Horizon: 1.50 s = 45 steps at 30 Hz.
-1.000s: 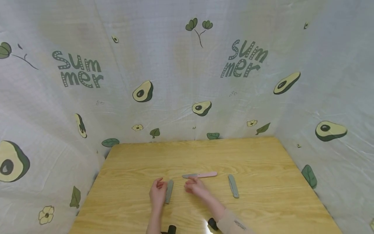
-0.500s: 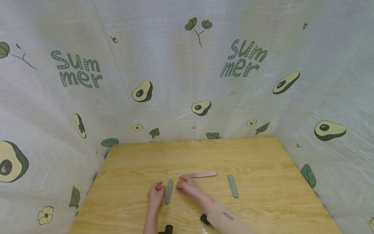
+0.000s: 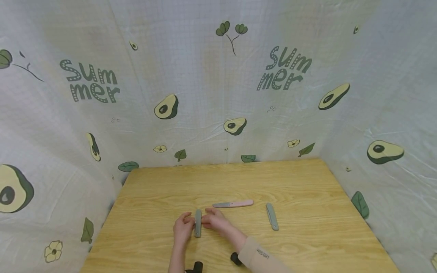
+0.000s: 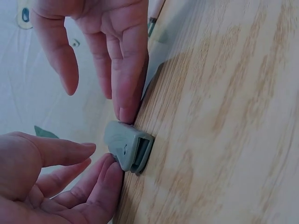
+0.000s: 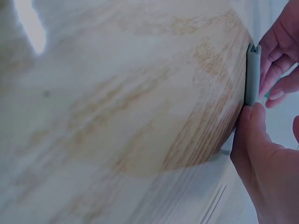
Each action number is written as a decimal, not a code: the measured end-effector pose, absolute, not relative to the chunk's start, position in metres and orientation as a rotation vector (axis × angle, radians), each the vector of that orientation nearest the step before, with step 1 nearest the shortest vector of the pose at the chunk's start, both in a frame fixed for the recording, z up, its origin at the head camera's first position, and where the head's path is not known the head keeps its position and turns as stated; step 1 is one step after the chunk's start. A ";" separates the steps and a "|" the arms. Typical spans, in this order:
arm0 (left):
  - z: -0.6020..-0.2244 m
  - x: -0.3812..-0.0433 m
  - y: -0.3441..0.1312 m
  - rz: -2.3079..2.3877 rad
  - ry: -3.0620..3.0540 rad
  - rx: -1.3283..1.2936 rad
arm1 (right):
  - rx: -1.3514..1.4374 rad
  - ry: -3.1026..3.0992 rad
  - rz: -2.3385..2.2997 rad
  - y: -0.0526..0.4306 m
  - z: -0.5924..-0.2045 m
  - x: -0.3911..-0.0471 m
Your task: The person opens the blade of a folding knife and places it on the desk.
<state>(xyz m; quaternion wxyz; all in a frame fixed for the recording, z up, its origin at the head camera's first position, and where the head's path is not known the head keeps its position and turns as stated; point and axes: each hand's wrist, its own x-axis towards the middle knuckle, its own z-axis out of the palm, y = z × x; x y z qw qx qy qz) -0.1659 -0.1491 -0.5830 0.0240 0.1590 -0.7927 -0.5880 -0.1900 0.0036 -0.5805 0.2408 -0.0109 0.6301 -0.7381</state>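
A folded grey-green folding knife lies lengthwise on the wooden table between both hands. My left hand has its fingertips against the knife's left side, the fingers loosely bent and the thumb held off it. From the other side, the fingertips of my right hand touch the knife's right edge, fingers extended. In the left wrist view the grey-green knife shows its end with the handle slot, right at both hands' fingertips. The right wrist view shows the same knife standing on its narrow side.
Beyond my right hand lies an unfolded knife with a pink handle, its blade pointing left. Another folded grey-green knife lies farther right. A white avocado-print cloth hangs around the wooden table at the back and sides.
My right hand has moved left, away from the pink knife's blade, to the near grey-green knife. That knife has turned slightly straighter. My left hand stays beside it.
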 end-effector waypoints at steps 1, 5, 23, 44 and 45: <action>-0.583 -0.166 -0.149 -1.825 -2.450 0.498 | -0.030 1.723 -2.020 0.004 -0.580 -0.190; -0.583 -0.166 -0.148 -1.861 -2.422 0.521 | -0.035 1.721 -2.027 0.004 -0.580 -0.189; -0.585 -0.164 -0.149 -2.272 -2.185 0.445 | -0.025 1.754 -2.066 0.005 -0.584 -0.191; -0.578 -0.175 -0.129 -2.534 -2.187 0.034 | -0.059 1.759 -2.084 0.044 -0.556 -0.190; -0.577 -0.175 -0.127 -2.546 -2.179 0.029 | -0.066 1.770 -2.079 0.046 -0.555 -0.190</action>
